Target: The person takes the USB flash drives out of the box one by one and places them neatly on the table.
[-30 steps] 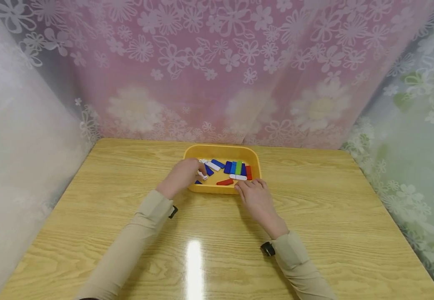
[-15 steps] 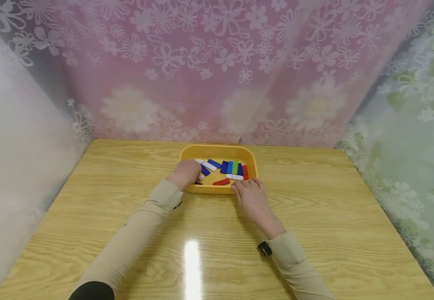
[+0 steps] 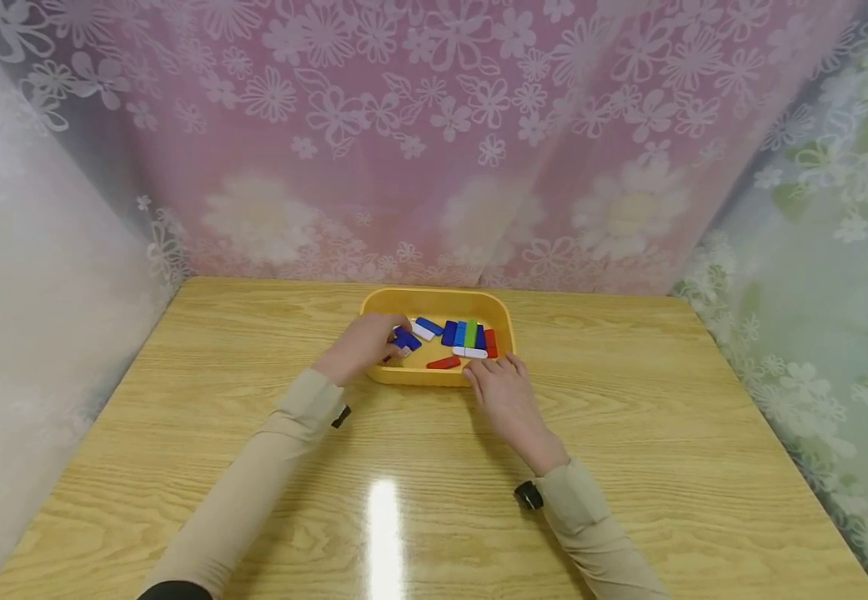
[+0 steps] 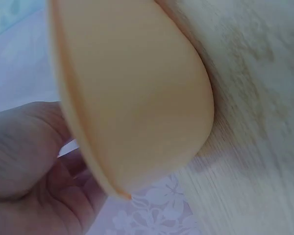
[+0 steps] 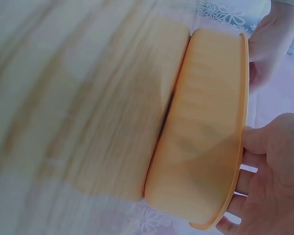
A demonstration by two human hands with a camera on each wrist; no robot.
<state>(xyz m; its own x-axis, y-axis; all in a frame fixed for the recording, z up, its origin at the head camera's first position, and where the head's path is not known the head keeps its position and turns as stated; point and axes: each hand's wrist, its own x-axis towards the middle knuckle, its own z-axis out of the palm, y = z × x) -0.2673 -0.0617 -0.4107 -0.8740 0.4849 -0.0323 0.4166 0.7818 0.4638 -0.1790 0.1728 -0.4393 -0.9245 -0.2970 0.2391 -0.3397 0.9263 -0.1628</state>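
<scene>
Inside the left end of a yellow plastic basket (image 3: 434, 379), my left hand (image 3: 358, 343) pinches a small blue oblong piece (image 3: 401, 334) between thumb and fingers, partly hidden by them. In the left wrist view the hand (image 4: 44, 171) shows behind the basket's wall (image 4: 137, 98), and the piece is out of sight. My right hand (image 3: 509, 400) grips the basket's front rim at the right; in the right wrist view its thumb lies at the rim and its fingers reach over it. Flat pieces lie in the basket: blue, white, a green one (image 3: 471, 334) and a red one (image 3: 444, 363).
Blue, green and red pieces sit side by side in the right half of the basket, with a white piece (image 3: 469, 352) in front. The basket stands on a wooden table (image 3: 268, 325) near its back edge. A pink flowered curtain (image 3: 403, 167) hangs behind.
My left hand dips to the left-end pieces, then draws back slightly left with a blue piece between its fingers. The right hand keeps its grip on the rim.
</scene>
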